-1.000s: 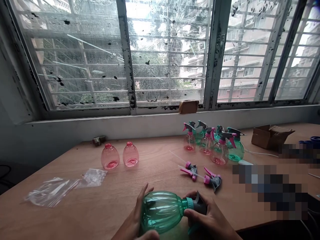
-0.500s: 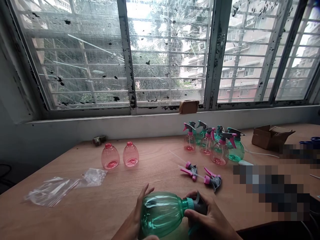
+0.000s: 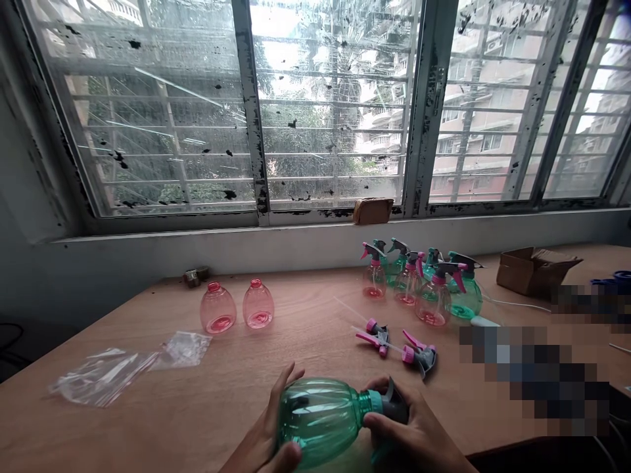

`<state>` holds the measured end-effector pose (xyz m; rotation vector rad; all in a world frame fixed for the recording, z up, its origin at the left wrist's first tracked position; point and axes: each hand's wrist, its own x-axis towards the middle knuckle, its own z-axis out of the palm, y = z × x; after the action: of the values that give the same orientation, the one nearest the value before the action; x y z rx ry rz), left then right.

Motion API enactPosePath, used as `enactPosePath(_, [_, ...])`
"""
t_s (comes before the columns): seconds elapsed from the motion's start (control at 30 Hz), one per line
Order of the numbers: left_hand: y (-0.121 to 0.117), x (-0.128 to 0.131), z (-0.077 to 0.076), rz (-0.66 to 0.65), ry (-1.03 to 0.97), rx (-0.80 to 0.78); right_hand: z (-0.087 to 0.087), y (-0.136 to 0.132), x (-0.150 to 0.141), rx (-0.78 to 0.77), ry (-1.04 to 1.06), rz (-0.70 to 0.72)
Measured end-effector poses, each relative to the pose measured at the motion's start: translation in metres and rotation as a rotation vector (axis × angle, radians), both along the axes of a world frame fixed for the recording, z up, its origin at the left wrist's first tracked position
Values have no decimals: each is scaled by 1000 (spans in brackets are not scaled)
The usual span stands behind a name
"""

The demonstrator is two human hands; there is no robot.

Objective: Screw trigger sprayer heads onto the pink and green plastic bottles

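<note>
A green, clear spray bottle (image 3: 320, 417) lies on its side between my two hands at the front of the table, its base to the left and its neck to the right. My left hand (image 3: 273, 427) is wrapped round the base end, with the thumb in front. At the other end my right hand (image 3: 401, 420) grips the dark grey spray head (image 3: 394, 402) by its teal collar; part of the trigger is hidden. Two loose pink and grey spray heads (image 3: 377, 338) with thin tubes rest on the table just beyond my right hand.
Two pink bottles without heads (image 3: 217, 309) stand at the left, behind clear plastic bags (image 3: 111, 374). Several pink and green spray bottles (image 3: 434, 299) are grouped at the back right, beside an open cardboard box (image 3: 535, 272). A blurred patch covers the right side.
My left thumb has moved up onto the front of the green bottle. The bottle has turned slightly about its length; my right hand stays on the spray head.
</note>
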<state>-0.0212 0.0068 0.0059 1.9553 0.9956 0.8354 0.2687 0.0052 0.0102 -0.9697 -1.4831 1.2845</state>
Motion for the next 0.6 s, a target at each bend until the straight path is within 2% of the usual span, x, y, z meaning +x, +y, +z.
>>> enactPosePath(0.1, [0,1,-1,48,21,-5,0,0,0,1,5,-5])
enactPosePath(0.37, [-1,0,0,-30,18,77,-3,-1,-2,1,61,-24])
enactPosePath(0.53, [-1,2,0,46,33,2,-1,-1,-1,13,35,-16])
enactPosePath(0.6, [-1,1,1,37,43,2,0,-1,0,18,19,-11])
